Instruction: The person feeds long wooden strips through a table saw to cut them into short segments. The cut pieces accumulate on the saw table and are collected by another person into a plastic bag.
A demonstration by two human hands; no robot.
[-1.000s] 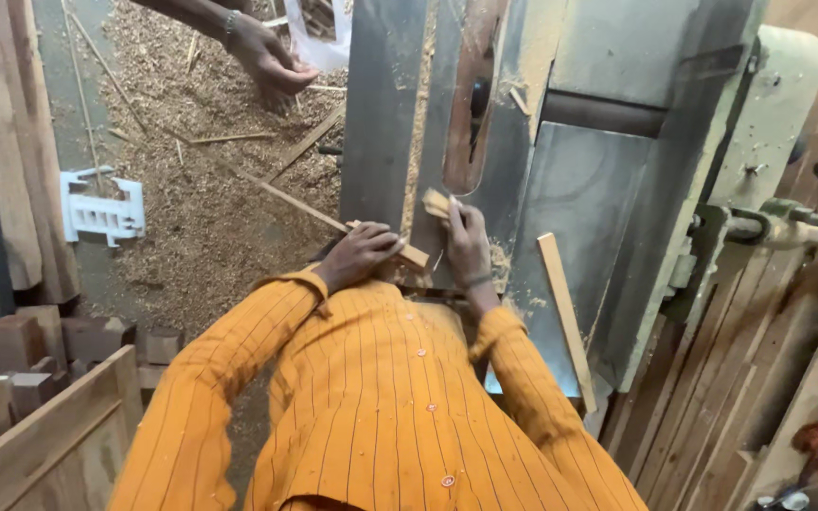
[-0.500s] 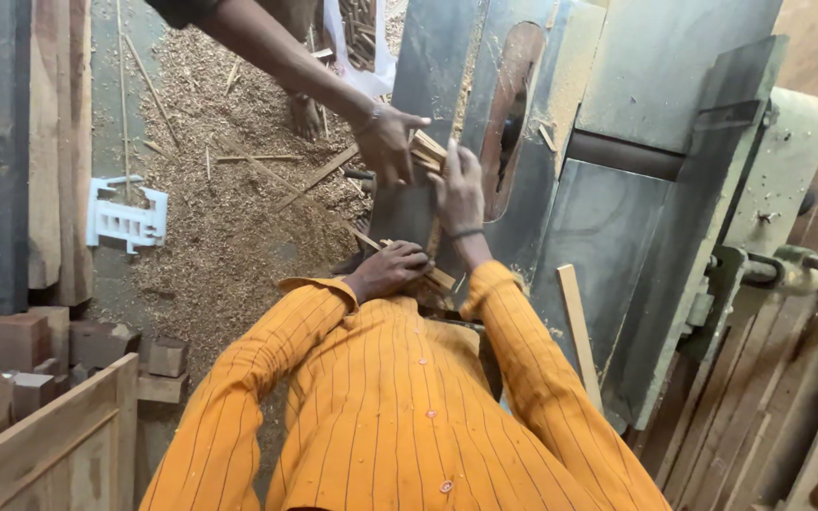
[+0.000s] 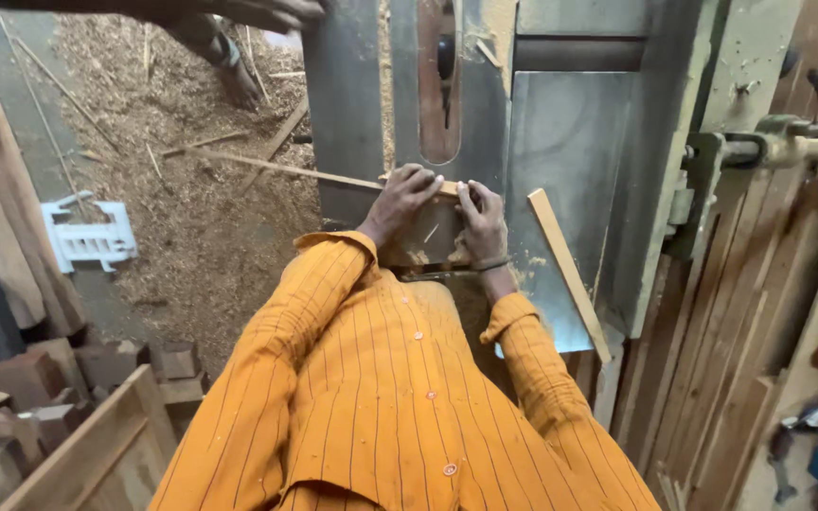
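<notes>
My left hand [image 3: 401,201] and my right hand [image 3: 481,223] lie side by side on a small flat wooden piece [image 3: 431,238], pressing it onto the grey metal saw table [image 3: 560,142]. My fingertips sit at the near end of a long thin wooden strip [image 3: 286,170] that runs off to the left over the sawdust. The slot with the saw blade [image 3: 439,85] is just beyond my fingers. Orange striped sleeves cover both arms.
Another person's hand [image 3: 272,11] is at the top edge. A loose wooden slat [image 3: 568,273] leans on the table's right side. Sawdust and offcuts [image 3: 191,208] cover the floor at left, beside a white plastic part [image 3: 89,237], wooden blocks [image 3: 40,378] and planks.
The other person's hand, which met mine near the blade half a second ago, has pulled back to the top edge. My hands have come together, lower on the table, over the wooden piece.
</notes>
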